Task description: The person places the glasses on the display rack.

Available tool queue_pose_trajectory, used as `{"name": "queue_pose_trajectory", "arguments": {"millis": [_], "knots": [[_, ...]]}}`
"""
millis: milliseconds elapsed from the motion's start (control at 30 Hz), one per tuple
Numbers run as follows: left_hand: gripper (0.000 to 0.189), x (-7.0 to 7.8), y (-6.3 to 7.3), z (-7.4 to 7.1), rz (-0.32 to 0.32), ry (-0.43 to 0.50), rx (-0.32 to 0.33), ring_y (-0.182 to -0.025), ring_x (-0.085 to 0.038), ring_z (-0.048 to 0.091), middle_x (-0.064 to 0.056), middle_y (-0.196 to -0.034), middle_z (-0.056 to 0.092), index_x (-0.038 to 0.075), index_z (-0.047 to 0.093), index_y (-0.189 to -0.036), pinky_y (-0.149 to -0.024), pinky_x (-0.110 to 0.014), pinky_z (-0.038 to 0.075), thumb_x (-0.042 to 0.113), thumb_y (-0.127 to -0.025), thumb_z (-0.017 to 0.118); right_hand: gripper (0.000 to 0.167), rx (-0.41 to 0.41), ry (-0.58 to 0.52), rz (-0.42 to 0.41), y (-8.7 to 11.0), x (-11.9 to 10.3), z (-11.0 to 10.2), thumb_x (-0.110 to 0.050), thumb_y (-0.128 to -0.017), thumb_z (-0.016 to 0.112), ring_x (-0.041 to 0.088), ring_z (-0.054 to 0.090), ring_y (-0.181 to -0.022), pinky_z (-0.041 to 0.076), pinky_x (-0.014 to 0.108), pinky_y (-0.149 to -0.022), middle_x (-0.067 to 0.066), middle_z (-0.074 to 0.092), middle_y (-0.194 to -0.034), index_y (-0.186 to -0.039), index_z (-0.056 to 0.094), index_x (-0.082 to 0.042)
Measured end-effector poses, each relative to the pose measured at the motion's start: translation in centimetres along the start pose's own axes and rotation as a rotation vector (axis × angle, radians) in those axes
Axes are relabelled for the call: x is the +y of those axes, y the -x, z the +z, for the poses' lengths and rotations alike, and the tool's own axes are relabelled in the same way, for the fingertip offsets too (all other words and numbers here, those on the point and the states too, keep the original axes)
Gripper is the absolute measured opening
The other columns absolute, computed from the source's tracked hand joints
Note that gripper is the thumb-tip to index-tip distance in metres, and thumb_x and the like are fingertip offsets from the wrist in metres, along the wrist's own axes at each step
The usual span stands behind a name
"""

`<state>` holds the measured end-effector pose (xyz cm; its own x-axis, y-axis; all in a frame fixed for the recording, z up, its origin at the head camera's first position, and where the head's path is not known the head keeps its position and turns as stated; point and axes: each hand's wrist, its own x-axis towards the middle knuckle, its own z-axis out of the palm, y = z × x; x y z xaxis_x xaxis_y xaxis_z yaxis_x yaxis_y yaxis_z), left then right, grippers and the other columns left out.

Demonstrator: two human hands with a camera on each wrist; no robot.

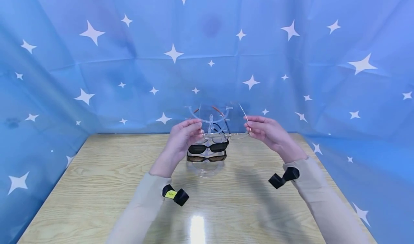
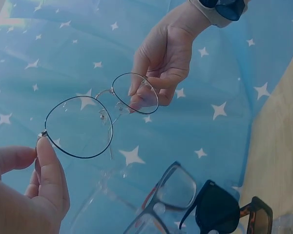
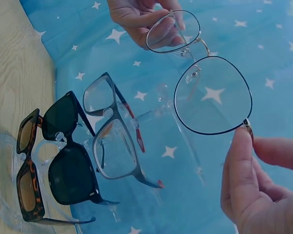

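Observation:
Both hands hold a pair of thin wire-rimmed eyeglasses (image 3: 213, 95) with clear round lenses and dark rims, one hand at each side. My left hand (image 1: 186, 135) pinches the frame near one hinge between thumb and fingers. At the opposite hinge, my right hand (image 1: 266, 130) pinches the frame the same way. The temples are unfolded and point away toward the backdrop. In the head view the glasses overlap a clear display stand (image 1: 211, 121); in the right wrist view the stand's top arm (image 3: 188, 141) shows just below them.
Lower on the stand sit grey-framed clear glasses (image 3: 115, 146), black sunglasses (image 3: 73, 173) and tortoiseshell sunglasses (image 3: 30, 195). The stand's round base rests on the wooden table (image 1: 113, 172). A blue star-patterned cloth (image 1: 129, 75) hangs behind and at both sides.

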<state>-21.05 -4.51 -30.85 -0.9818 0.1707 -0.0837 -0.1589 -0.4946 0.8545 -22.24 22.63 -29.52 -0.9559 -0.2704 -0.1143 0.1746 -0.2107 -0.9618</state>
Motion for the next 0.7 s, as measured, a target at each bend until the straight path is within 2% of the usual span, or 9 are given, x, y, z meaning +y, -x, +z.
{"name": "queue_pose_trajectory", "arguments": {"millis": [133, 300, 467, 633, 700], "knots": [[0.015, 0.4, -0.7, -0.5, -0.011, 0.027, 0.027, -0.060, -0.009, 0.058, -0.002, -0.073, 0.060, 0.008, 0.065, -0.082, -0.059, -0.017, 0.053, -0.004, -0.088, 0.058, 0.019, 0.031, 0.029, 0.017, -1.2, -0.2, 0.5, -0.001, -0.093, 0.055, 0.010, 0.064, -0.077, 0.054, 0.019, -0.069, 0.004, 0.066, -0.088, -0.110, 0.060, -0.007], [0.012, 1.0, -1.8, -1.3, -0.015, 0.055, 0.044, -0.060, -0.009, 0.058, -0.002, -0.072, 0.061, 0.005, 0.065, -0.087, -0.060, -0.016, 0.053, -0.005, -0.088, 0.057, 0.033, 0.068, 0.054, 0.030, -2.8, -0.4, 1.3, -0.004, -0.094, 0.054, 0.009, 0.063, -0.076, 0.054, 0.018, -0.069, 0.003, 0.065, -0.087, -0.125, 0.047, 0.000], [0.011, 1.3, -2.9, -2.2, -0.010, 0.051, 0.058, -0.061, -0.009, 0.059, -0.004, -0.073, 0.061, 0.000, 0.062, -0.098, -0.061, -0.015, 0.053, -0.004, -0.089, 0.057, 0.037, 0.097, 0.047, 0.041, -4.2, -0.4, 2.0, -0.003, -0.094, 0.054, 0.009, 0.062, -0.077, 0.054, 0.017, -0.069, 0.002, 0.065, -0.087, -0.129, 0.046, 0.001], [0.011, 1.5, -3.4, -2.8, 0.006, 0.062, 0.067, -0.063, -0.009, 0.060, -0.004, -0.074, 0.062, -0.001, 0.065, -0.099, -0.063, -0.013, 0.053, -0.001, -0.089, 0.059, 0.046, 0.118, 0.036, 0.042, -5.3, -0.1, 2.3, -0.003, -0.093, 0.056, 0.010, 0.062, -0.076, 0.054, 0.017, -0.066, 0.003, 0.065, -0.084, -0.136, 0.041, 0.004], [0.011, 1.5, -3.6, -2.9, 0.004, 0.059, 0.077, -0.064, -0.009, 0.060, -0.004, -0.074, 0.062, 0.000, 0.065, -0.099, -0.063, -0.013, 0.053, 0.000, -0.089, 0.060, 0.045, 0.124, 0.021, 0.040, -5.6, 0.1, 2.4, -0.002, -0.093, 0.055, 0.010, 0.063, -0.074, 0.054, 0.017, -0.065, 0.003, 0.065, -0.082, -0.135, 0.041, 0.005]]}}
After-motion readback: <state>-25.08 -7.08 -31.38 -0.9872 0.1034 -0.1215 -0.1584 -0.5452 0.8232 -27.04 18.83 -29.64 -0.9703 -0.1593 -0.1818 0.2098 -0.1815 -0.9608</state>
